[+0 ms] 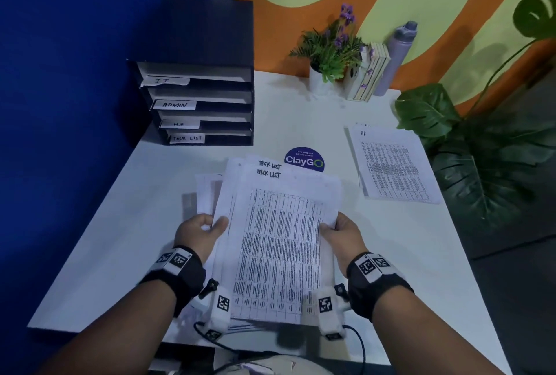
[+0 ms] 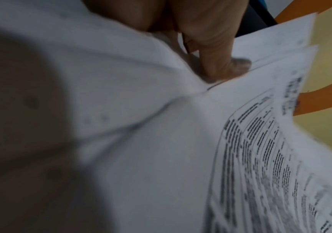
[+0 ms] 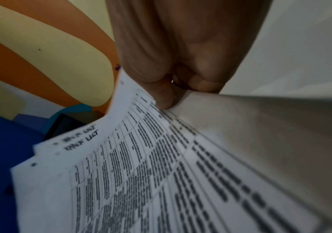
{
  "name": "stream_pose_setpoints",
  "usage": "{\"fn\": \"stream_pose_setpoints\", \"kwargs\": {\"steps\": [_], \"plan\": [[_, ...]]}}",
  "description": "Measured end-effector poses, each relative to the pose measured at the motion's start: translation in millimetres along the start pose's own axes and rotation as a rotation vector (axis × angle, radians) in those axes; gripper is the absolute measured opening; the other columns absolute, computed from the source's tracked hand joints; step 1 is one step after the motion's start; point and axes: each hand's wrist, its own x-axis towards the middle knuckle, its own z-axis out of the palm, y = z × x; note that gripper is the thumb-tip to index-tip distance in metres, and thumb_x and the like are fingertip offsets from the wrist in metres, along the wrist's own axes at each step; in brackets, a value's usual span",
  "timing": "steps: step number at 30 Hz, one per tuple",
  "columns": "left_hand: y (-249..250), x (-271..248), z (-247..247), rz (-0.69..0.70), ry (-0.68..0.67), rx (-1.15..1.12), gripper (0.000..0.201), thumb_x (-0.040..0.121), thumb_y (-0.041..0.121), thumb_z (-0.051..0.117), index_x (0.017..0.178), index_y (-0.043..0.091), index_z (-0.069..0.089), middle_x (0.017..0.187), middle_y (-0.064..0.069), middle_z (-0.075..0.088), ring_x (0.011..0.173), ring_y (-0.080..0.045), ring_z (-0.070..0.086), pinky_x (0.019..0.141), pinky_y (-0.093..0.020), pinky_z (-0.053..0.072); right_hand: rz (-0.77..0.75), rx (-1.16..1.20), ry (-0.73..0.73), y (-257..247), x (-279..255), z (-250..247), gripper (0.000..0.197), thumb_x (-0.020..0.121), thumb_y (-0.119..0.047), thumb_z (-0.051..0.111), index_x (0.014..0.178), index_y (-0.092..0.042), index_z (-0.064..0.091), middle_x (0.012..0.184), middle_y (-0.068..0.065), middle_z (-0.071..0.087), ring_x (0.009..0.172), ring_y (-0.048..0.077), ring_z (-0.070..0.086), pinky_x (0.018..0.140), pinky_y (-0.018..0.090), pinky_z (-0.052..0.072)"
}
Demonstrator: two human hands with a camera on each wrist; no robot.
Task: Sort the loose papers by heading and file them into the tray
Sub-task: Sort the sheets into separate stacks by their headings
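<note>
A fanned bundle of printed sheets headed "TASK LIST" (image 1: pixel 279 242) is held above the white desk (image 1: pixel 126 239) in front of me. My left hand (image 1: pixel 204 230) grips its left edge, thumb on top. My right hand (image 1: pixel 340 230) pinches its right edge. The left wrist view shows a thumb (image 2: pixel 220 66) pressing on the paper (image 2: pixel 161 157). The right wrist view shows the right hand (image 3: pixel 171 94) pinching the sheets (image 3: pixel 141 173). A black filing tray (image 1: pixel 210 98) with slots labelled IT, ADMIN, H.R and TASK LIST stands at the back left.
Another stack of printed sheets (image 1: pixel 391 164) lies on the desk at the right. A round blue ClayGo sticker (image 1: pixel 304 159) is beyond the held bundle. A potted plant (image 1: pixel 328 53), books (image 1: pixel 370 74) and a grey bottle (image 1: pixel 397 56) stand at the back wall. Large leaves (image 1: pixel 481 158) overhang the right edge.
</note>
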Motion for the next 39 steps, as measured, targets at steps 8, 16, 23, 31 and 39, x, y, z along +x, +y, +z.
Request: {"fn": "stream_pose_setpoints", "kwargs": {"steps": [8,16,23,31,39], "plan": [[3,-10,9,0.071,0.003,-0.051,0.019,0.084,0.026,0.073,0.100,0.017,0.066,0.109,0.000,0.061,0.108,-0.019,0.055,0.093,-0.025,0.037,-0.068,0.163,-0.051,-11,-11,-17,0.035,0.090,0.011,0.054,0.111,-0.014,0.066,0.102,-0.001,0.073,0.090,0.012,0.069,0.077,0.025,0.051],[0,-15,14,0.174,0.056,0.133,0.025,0.085,0.007,0.069,0.107,0.020,0.066,0.121,-0.004,0.063,0.113,-0.026,0.058,0.096,-0.030,0.043,-0.108,-0.153,0.266,-1,2,-69,0.046,0.090,0.003,0.048,0.130,-0.017,0.045,0.100,0.008,0.060,0.096,0.033,0.062,0.077,0.032,0.048],[-7,-12,14,0.082,0.029,0.202,0.079,0.084,0.010,0.071,0.149,0.028,0.030,0.152,-0.008,0.037,0.134,-0.034,0.042,0.108,-0.042,0.038,0.012,-0.556,0.351,20,-1,-169,0.077,0.087,0.008,0.048,0.152,-0.025,0.023,0.140,0.016,0.049,0.122,0.038,0.052,0.100,0.045,0.046],[-12,-12,17,0.054,0.029,0.196,0.102,0.076,0.007,0.080,0.152,0.035,0.017,0.154,-0.009,0.033,0.137,-0.034,0.037,0.110,-0.045,0.037,0.037,-0.976,0.529,10,-3,-186,0.082,0.082,-0.004,0.063,0.152,-0.019,0.022,0.143,0.015,0.033,0.123,0.038,0.039,0.097,0.049,0.040],[-5,-30,18,0.214,0.018,0.075,0.101,0.070,0.011,0.085,0.150,0.033,0.027,0.147,0.014,0.033,0.137,-0.016,0.033,0.113,-0.035,0.029,-0.008,-0.316,-0.196,-21,-16,-49,0.055,0.086,-0.050,0.065,0.126,-0.013,0.057,0.120,0.001,0.063,0.108,0.018,0.061,0.101,0.036,0.048]]}}
